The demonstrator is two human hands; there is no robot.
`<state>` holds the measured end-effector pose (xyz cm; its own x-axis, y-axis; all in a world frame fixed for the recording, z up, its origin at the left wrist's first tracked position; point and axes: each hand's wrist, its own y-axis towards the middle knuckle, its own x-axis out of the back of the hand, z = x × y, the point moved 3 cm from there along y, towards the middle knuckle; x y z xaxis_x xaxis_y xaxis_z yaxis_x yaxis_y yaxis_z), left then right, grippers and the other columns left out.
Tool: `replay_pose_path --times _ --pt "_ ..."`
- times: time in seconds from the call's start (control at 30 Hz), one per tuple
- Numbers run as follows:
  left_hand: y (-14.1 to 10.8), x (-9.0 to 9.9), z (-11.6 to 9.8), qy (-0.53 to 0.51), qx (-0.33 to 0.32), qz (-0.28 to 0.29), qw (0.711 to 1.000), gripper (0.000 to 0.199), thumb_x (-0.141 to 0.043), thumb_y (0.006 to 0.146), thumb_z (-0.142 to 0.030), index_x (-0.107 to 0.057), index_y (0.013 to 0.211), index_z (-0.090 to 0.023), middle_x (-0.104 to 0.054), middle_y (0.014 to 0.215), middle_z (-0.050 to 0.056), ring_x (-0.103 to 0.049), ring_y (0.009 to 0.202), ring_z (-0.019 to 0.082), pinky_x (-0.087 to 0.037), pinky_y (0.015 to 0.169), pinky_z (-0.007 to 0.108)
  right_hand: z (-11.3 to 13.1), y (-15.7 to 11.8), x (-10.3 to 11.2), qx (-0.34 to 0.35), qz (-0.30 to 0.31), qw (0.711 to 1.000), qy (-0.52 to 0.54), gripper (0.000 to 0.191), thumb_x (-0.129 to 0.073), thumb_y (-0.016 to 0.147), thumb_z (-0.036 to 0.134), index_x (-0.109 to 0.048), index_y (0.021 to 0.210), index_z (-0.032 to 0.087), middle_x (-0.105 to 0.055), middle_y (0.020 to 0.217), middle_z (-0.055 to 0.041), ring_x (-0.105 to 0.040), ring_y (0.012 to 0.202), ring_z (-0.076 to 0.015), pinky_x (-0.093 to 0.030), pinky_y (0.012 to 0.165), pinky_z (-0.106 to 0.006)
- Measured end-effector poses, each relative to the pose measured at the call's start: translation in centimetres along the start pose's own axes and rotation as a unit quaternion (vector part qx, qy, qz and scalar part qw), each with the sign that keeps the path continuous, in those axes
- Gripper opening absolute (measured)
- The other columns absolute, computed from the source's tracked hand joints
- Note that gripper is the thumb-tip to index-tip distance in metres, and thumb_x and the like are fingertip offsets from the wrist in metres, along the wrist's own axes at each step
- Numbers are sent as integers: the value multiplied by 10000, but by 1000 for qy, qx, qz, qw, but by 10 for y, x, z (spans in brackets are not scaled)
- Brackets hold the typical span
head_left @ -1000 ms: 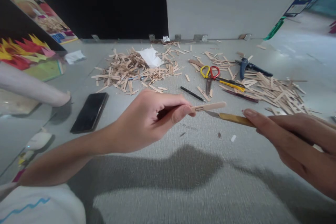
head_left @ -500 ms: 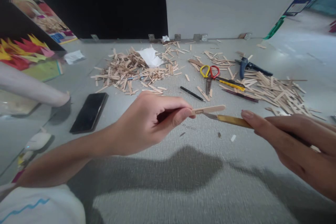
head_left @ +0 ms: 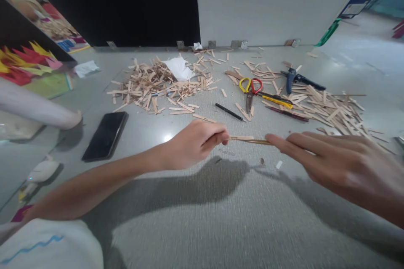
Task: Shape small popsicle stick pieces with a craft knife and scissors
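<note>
My left hand [head_left: 197,145] pinches one end of a flat wooden craft stick [head_left: 244,137] between thumb and fingers, above the grey table. From the right, my right hand [head_left: 328,159] grips a craft knife [head_left: 260,141] with a brass-coloured handle. Its blade end lies along the stick, close to my left fingertips; whether it cuts into the wood I cannot tell. The rest of the handle is hidden by my right fingers. Beyond my hands lie a black pen [head_left: 230,112] and scissors [head_left: 250,92] with one yellow and one red handle loop.
Piles of cut stick pieces lie at the back left [head_left: 151,84] and right [head_left: 334,109]. A yellow cutter [head_left: 277,100] and dark blue clipper-like tool [head_left: 299,79] rest by the right pile. A phone [head_left: 105,135] lies left. An upright black-and-white panel [head_left: 252,4] stands behind.
My right hand has moved left and turned flatter, bringing the knife alongside the stick. My left hand has lowered slightly and rotated, so the stick now shows nearly edge-on.
</note>
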<state>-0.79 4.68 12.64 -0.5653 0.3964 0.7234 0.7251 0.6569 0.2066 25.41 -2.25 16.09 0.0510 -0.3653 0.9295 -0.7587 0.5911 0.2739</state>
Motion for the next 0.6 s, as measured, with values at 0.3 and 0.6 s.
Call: replay_pose_path --times 0.3,0.6 --pt "14 -45 55 -29 127 119 984 317 -498 1029 -135 -690 778 -151 -664 679 7 -562 607 133 -396 677 249 3 16 -88 73 129 985 -89 314 -466 954 -21 -618 1140 182 -601 679 36 -436 437 -128 -134 529 -332" --pt "11 -49 52 24 102 145 984 321 -491 1045 -181 -674 781 -175 -677 679 3 -577 614 142 -363 662 262 21 26 -86 85 89 986 -117 322 -474 926 -53 -666 1073 160 -640 718 -22 -545 604 -182 -253 549 -316"
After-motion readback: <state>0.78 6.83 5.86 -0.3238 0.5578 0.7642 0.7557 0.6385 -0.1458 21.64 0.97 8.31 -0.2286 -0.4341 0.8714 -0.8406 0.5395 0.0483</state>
